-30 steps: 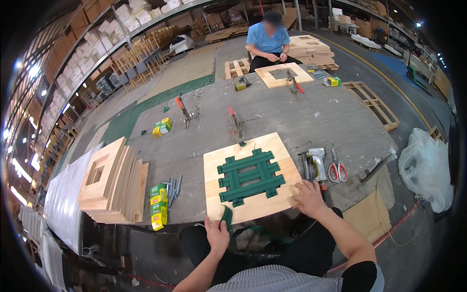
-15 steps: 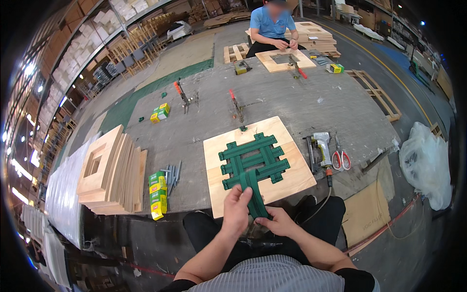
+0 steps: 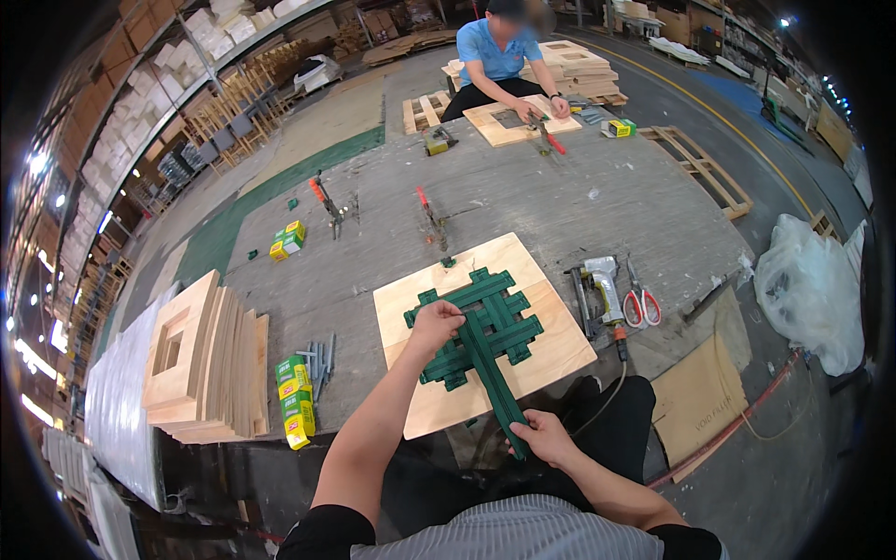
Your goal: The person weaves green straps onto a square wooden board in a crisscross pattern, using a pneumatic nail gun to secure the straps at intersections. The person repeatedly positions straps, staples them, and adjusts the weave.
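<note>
A long green webbing strap (image 3: 491, 375) runs slantwise between my hands. My left hand (image 3: 437, 327) pinches its upper part, over the woven straps. My right hand (image 3: 543, 437) grips its lower end, just past the near edge of the board. Underneath lies a square, pale wooden board (image 3: 557, 359) with green webbing straps (image 3: 492, 294) crossing over and under each other in a lattice. The board's middle is mostly hidden by the straps and my left hand.
A pneumatic staple gun (image 3: 603, 280) and red-handled scissors (image 3: 641, 302) lie right of the board. Red-handled pliers (image 3: 429, 210) rest beyond it. Left are yellow-green boxes (image 3: 296, 401), metal staple strips (image 3: 322, 362) and stacked wooden frames (image 3: 201, 359). A co-worker (image 3: 495, 61) handles another frame (image 3: 509, 126).
My left hand has moved up and left over the lattice, stretching the strap out straight. My right hand has shifted slightly right and nearer to me. The co-worker leans over the frame.
</note>
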{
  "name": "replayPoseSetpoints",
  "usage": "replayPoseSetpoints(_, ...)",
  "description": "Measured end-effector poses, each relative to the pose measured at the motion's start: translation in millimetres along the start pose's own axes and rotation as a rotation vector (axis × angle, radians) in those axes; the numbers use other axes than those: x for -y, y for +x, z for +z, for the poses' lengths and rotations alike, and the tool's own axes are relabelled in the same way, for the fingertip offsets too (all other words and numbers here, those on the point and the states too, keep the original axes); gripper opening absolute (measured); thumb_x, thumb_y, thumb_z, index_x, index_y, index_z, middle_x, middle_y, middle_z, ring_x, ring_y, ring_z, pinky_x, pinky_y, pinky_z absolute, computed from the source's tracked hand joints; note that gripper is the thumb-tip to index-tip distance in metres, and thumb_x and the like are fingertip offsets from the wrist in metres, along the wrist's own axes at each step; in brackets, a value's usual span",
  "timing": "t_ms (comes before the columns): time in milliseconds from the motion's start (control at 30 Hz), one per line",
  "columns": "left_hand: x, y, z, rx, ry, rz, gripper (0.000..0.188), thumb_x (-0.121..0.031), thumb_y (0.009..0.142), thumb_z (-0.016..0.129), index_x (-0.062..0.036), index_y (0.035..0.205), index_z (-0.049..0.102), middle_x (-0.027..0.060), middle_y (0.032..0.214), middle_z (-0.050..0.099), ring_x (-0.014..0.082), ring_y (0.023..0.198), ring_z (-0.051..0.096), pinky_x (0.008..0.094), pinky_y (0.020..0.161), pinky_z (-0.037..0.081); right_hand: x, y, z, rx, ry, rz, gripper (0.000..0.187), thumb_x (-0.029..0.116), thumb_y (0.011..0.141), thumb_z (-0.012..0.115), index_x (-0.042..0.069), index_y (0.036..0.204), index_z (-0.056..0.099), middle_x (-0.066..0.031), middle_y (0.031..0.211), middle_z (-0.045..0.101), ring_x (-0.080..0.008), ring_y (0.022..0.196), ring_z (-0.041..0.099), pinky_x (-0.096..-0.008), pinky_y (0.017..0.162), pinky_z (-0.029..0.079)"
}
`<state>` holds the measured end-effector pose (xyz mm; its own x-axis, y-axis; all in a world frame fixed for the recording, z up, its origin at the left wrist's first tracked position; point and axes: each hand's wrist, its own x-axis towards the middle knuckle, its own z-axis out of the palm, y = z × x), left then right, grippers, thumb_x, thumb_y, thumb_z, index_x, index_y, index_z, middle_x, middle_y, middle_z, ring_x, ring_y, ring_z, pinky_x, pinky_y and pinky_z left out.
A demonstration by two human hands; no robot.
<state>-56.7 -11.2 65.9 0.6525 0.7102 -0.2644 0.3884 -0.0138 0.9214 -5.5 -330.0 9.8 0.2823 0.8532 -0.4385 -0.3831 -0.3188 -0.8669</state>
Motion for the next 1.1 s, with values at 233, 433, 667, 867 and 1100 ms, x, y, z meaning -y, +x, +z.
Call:
replayPoseSetpoints(233, 24.9, 19.6, 16.5, -0.128, 0.504, 0.13, 0.018, -0.018, 0.082, 0.08, -0.0029, 0.091, 0.075, 0.0081, 0.081, 0.074, 0.0192, 0.076, 0.07, 0.0347, 0.071, 0.055, 3.5, 2.4, -8.2, -0.511, -0.745, -0.625, 0.043, 0.019, 0.086, 0.079, -0.002, 0.12, 0.063, -0.015, 0.087, 0.068, -0.0367, 0.076, 0.068, -0.0416, 0.074, 0.055)
replayPoseSetpoints(433, 31.1, 20.5, 11.3, -0.151, 0.523, 0.121, 0.022, -0.025, 0.08, 0.082, -0.0058, 0.09, 0.079, 0.012, 0.089, 0.074, 0.0266, 0.086, 0.072, 0.0395, 0.08, 0.057, 58.5, 68.1, 31.7, -0.015, 0.184, -0.106, 0.052, 0.012, 0.102, 0.061, 0.003, 0.15, 0.043, -0.0052, 0.087, 0.065, -0.0159, 0.069, 0.062, -0.0344, 0.069, 0.056)
replayPoseSetpoints(667, 25.2, 21.1, 16.5, -0.074, 0.486, 0.112, 0.025, -0.026, 0.08, 0.082, -0.0042, 0.093, 0.078, 0.0138, 0.089, 0.074, 0.0254, 0.084, 0.071, 0.0386, 0.078, 0.056, 83.9, 152.4, 51.0, 0.07, 0.739, 0.113, 0.029, 0.019, 0.109, 0.049, 0.013, 0.136, 0.041, -0.0012, 0.083, 0.062, -0.0152, 0.066, 0.061, -0.0385, 0.069, 0.057)
replayPoseSetpoints(867, 40.1, 29.4, 5.9, -0.214, 0.519, 0.138, 0.03, -0.032, 0.091, 0.07, -0.0069, 0.105, 0.077, 0.015, 0.096, 0.076, 0.0291, 0.092, 0.073, 0.041, 0.082, 0.057, 74.5, 190.5, 62.9, 0.237, 1.318, 0.135, 0.022, 0.023, 0.11, 0.046, 0.009, 0.095, 0.052, -0.0002, 0.073, 0.053, -0.0137, 0.057, 0.052, -0.0326, 0.068, 0.053)
replayPoseSetpoints(1100, 18.3, 48.2, 14.7, -0.118, 0.557, -0.067, 0.03, -0.033, 0.093, 0.068, -0.0073, 0.106, 0.077, 0.0128, 0.095, 0.077, 0.0271, 0.087, 0.074, 0.0403, 0.079, 0.058, 81.5, 208.1, 44.5, 0.303, 1.282, 0.149, 0.026, 0.027, 0.11, 0.048, 0.007, 0.093, 0.053, -0.0019, 0.073, 0.059, -0.0171, 0.064, 0.06, -0.0357, 0.072, 0.055)
